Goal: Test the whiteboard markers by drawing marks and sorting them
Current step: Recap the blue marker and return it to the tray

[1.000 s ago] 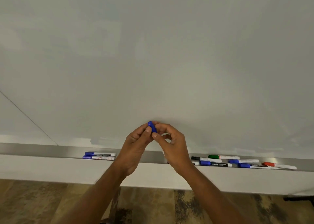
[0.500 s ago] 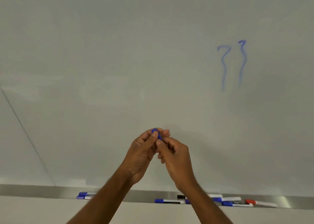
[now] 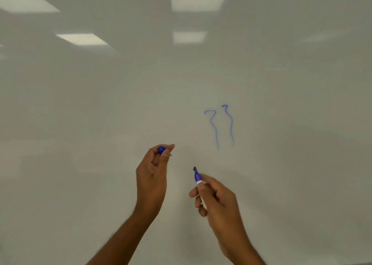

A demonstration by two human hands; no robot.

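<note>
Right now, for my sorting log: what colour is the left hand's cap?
Blue cap, clearest in head view.

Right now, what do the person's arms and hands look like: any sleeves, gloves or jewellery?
The left hand and the right hand are bare, without gloves. No ring, watch or bracelet shows. The left forearm and right forearm are uncovered down to the frame's edge; no sleeve is in view.

— What differs from a second ago?
— The hands have parted. The left hand (image 3: 152, 176) has drawn the blue cap (image 3: 161, 149) off and pinches it; the right hand (image 3: 217, 200) grips the marker (image 3: 198, 178), its tip now bare and pointing up.
— And the view?
— It has lifted. The tray along the whiteboard's (image 3: 100, 123) bottom edge has left the picture, and the two blue marks (image 3: 219, 125) sit nearer the middle.
</note>
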